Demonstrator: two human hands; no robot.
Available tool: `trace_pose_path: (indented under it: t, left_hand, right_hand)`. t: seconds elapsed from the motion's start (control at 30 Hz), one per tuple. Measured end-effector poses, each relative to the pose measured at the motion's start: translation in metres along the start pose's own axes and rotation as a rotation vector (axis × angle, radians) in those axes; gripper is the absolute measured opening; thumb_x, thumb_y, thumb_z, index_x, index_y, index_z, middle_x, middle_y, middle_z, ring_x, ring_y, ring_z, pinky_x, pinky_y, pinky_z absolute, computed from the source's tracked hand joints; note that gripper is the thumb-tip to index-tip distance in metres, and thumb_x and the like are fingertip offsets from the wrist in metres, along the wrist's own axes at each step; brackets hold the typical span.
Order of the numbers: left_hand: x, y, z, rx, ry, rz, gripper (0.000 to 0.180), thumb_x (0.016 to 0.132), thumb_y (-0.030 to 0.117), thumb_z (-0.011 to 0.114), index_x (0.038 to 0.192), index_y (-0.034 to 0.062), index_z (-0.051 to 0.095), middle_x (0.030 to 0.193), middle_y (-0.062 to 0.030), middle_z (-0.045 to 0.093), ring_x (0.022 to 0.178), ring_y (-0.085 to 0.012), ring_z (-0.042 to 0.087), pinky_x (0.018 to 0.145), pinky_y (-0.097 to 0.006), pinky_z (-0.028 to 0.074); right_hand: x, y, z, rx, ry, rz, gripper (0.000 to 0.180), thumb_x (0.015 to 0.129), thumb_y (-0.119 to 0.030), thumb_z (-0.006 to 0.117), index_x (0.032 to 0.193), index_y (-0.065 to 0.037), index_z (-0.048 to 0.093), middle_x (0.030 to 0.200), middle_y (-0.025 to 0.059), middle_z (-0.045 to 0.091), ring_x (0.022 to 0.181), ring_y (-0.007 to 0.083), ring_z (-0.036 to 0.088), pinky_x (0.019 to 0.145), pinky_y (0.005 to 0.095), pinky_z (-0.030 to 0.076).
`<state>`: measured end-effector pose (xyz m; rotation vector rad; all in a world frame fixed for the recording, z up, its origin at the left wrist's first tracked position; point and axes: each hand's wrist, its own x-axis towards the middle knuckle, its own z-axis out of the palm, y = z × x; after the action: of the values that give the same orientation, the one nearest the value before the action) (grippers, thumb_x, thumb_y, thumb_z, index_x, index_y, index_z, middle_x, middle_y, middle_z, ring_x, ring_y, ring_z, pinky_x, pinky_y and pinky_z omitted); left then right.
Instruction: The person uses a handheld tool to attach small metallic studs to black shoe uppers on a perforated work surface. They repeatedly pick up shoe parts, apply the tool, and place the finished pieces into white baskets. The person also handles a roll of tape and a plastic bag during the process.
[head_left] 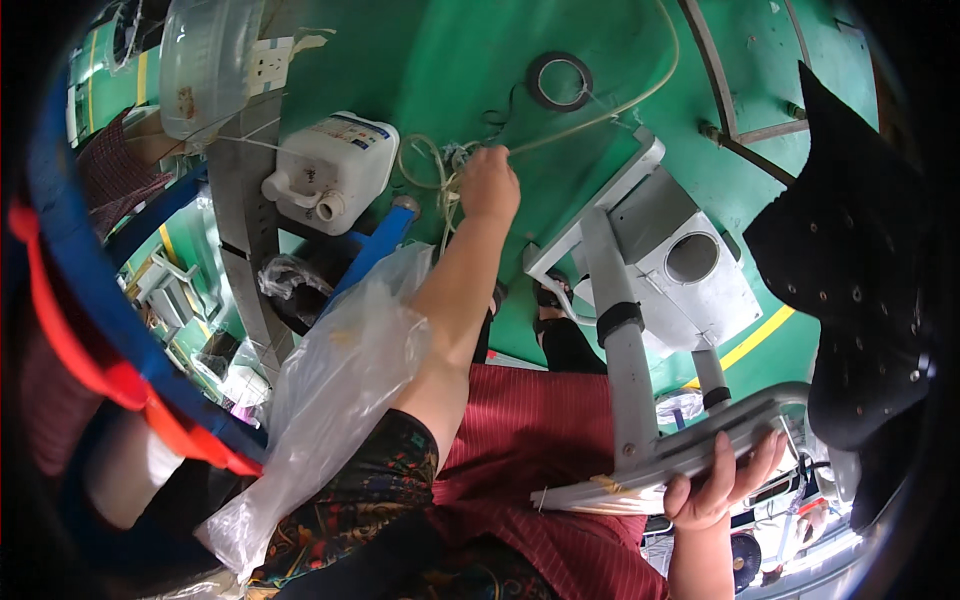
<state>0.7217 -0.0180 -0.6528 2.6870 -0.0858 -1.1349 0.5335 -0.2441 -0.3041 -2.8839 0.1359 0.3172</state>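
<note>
floor (430, 60): glossy green | marking: yellow line (757, 335) | upper right: metal frame (713, 75) | light: pale sheen on floor

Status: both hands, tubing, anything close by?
Left hand at yellowish tubing, grip unclear. Right hand holding grey frame by its curved edge. Clear plastic bag alongside left forearm; white jug left of the tubing.

Head-worn fisheye camera looks down toward the green floor (450, 60).

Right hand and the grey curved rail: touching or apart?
Touching. The head view shows it: the right hand has its fingers laid against the grey curved rail, with no gap between.
</note>
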Motion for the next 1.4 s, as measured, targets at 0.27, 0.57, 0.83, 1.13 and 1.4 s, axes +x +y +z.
trace_pose_path:
  t: [0.27, 0.57, 0.83, 1.13, 1.4]
  left_hand:
    - [0.052, -0.032, 0.018, 0.098, -0.344, -0.262, 0.049, 0.095, 0.043, 0.031, 0.136, 0.0193, 0.04, 0.136, -0.0109, 0.045, 0.124, -0.0308, 0.044, 0.102, -0.047, 0.035]
    - [0.016, -0.011, -0.002, -0.903, 0.227, -0.271, 0.032, 0.089, 0.031, 0.057, 0.106, 0.0052, 0.064, 0.099, -0.0092, 0.066, 0.09, -0.0198, 0.062, 0.083, -0.03, 0.045]
    - [-0.19, 0.077, -0.15, -0.91, 0.25, 0.091, 0.015, 0.088, 0.014, 0.061, 0.096, 0.0021, 0.065, 0.081, -0.0023, 0.058, 0.07, -0.0081, 0.052, 0.065, -0.022, 0.039]
    - [-0.352, 0.088, -0.291, -1.127, 0.229, 0.434, 0.019, 0.082, -0.007, 0.057, 0.096, 0.002, 0.065, 0.081, -0.0032, 0.057, 0.074, -0.011, 0.052, 0.066, -0.022, 0.041]
    - [-0.457, 0.079, -0.381, -1.25, -0.044, 1.148, 0.013, 0.073, -0.003, 0.065, 0.084, 0.0034, 0.069, 0.067, -0.0007, 0.051, 0.055, -0.0164, 0.045, 0.055, -0.032, 0.031]
  right_hand:
    - [-0.006, 0.0, -0.007, -0.05, -0.063, 0.004, 0.055, 0.09, -0.043, 0.036, 0.123, -0.001, 0.047, 0.139, 0.0312, 0.023, 0.13, 0.0504, 0.022, 0.102, 0.0634, 0.02]
    - [0.005, -0.004, -0.003, -0.012, 0.002, 0.022, 0.052, 0.091, -0.042, 0.039, 0.122, -0.002, 0.048, 0.137, 0.0291, 0.03, 0.127, 0.0496, 0.027, 0.102, 0.0605, 0.024]
    - [0.018, -0.011, -0.001, 0.075, 0.119, 0.067, 0.044, 0.082, -0.037, 0.054, 0.112, -0.005, 0.06, 0.133, 0.0238, 0.04, 0.121, 0.0453, 0.036, 0.1, 0.0525, 0.031]
    - [0.024, -0.013, -0.006, 0.1, 0.236, 0.036, 0.044, 0.074, -0.028, 0.062, 0.114, -0.01, 0.059, 0.133, 0.0168, 0.043, 0.121, 0.038, 0.04, 0.101, 0.0472, 0.032]
    - [0.016, -0.016, -0.004, 0.094, 0.269, 0.055, 0.043, 0.075, -0.028, 0.064, 0.114, -0.011, 0.057, 0.138, 0.0126, 0.039, 0.127, 0.0343, 0.034, 0.103, 0.0455, 0.029]
